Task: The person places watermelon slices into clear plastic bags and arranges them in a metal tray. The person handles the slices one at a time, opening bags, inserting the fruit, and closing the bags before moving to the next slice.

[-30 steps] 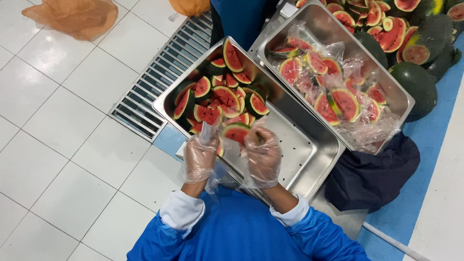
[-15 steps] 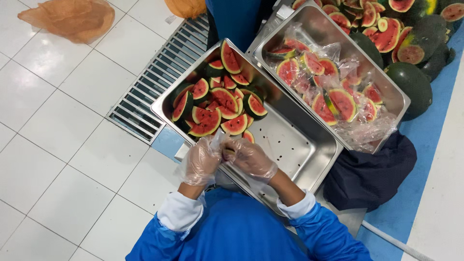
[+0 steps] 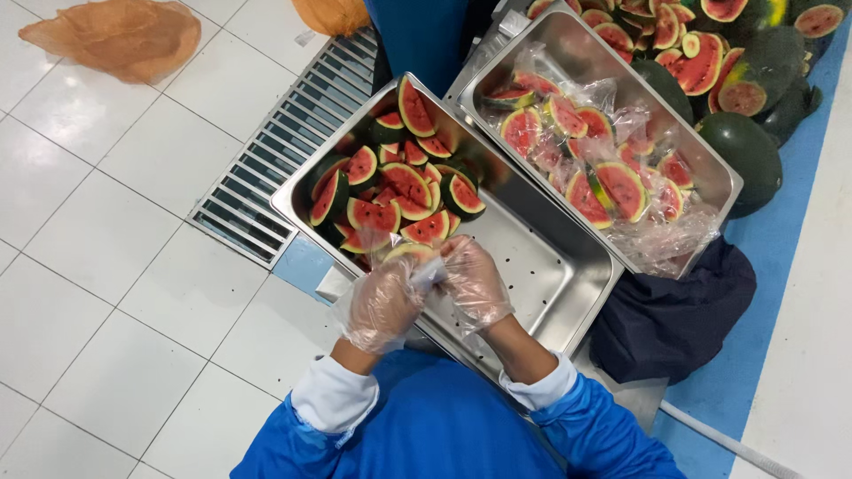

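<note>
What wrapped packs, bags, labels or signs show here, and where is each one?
Clear plastic bags: in the right steel tray, crinkled, wrapped around red-and-green melon wedges.
Small clear bag: between the gloved left hand and right hand, over the near tray.
Orange net bag: crumpled on the floor, top left.
No labels, signs or screens.

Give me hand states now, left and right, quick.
Left hand: gloved, closed around a watermelon wedge over the steel tray.
Right hand: gloved, fingers curled onto the same wedge; exact grip cannot be told.
</note>
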